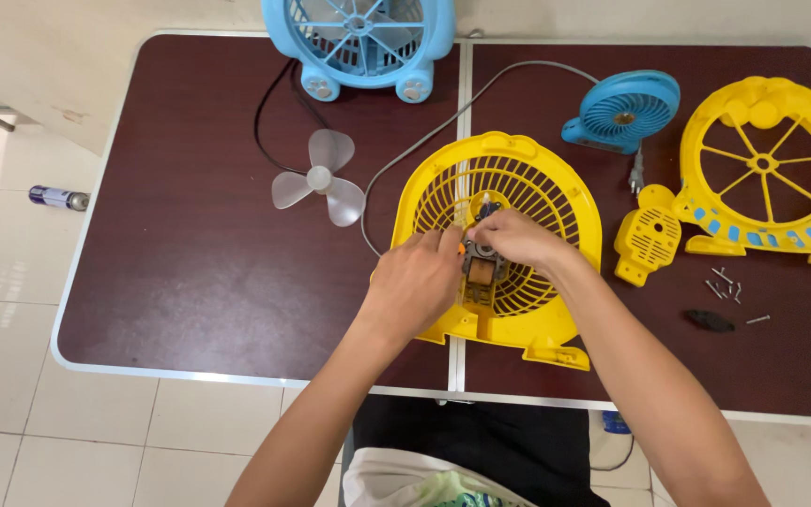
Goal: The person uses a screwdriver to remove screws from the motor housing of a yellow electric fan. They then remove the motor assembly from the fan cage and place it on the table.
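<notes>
A yellow fan grille housing (556, 202) lies flat near the table's front edge, with a small motor (482, 272) at its centre. My left hand (413, 286) is closed on a small orange-handled tool (462, 248) at the motor's left side. My right hand (518, 237) rests on top of the motor, fingers pinched over it. A grey cable (424, 141) runs from the housing toward the back of the table.
A translucent fan blade (321, 183) lies left of the housing. A blue fan (359, 42) stands at the back, a small blue fan (623, 111) to the right. A yellow front grille (767, 174), yellow motor cover (648, 246), screws (725, 286) and a black piece (709, 320) lie right.
</notes>
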